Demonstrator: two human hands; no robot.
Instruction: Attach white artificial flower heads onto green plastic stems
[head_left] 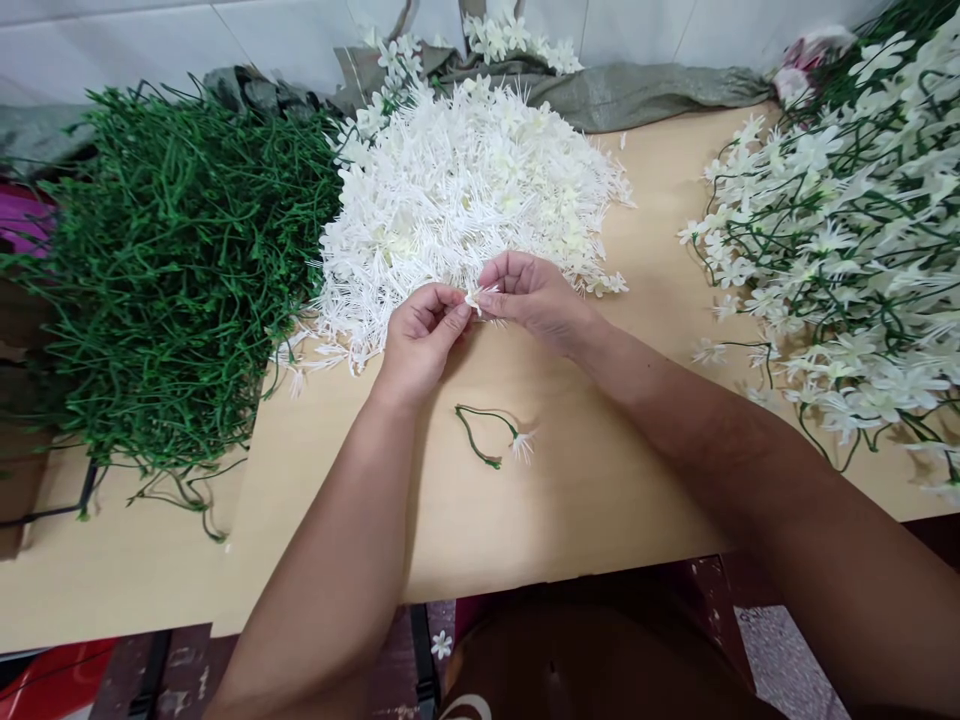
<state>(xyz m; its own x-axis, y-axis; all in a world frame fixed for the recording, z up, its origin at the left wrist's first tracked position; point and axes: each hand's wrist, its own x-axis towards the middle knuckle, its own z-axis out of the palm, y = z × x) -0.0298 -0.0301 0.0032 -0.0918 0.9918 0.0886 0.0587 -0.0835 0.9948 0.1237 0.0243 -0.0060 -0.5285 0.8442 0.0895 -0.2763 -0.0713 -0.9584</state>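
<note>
My left hand [429, 328] and my right hand [534, 298] meet at the near edge of a heap of white artificial flower pieces [457, 190]. Between their fingertips is a small white artificial flower [475, 299], pinched from both sides. Fingers partly cover it, so its full shape is hidden. Closer to me on the table lies a bent green artificial stem [466, 432]. One end of that stem carries a thin white tuft [523, 444]; the other end is bare.
A tall pile of green artificial stems [187, 240] stands at the left. Finished-looking white flowers on stems [840, 250] spread over the right side. Grey-green sacking [645, 92] lies along the tiled wall [637, 30]. One white flower [442, 644] is below the table edge.
</note>
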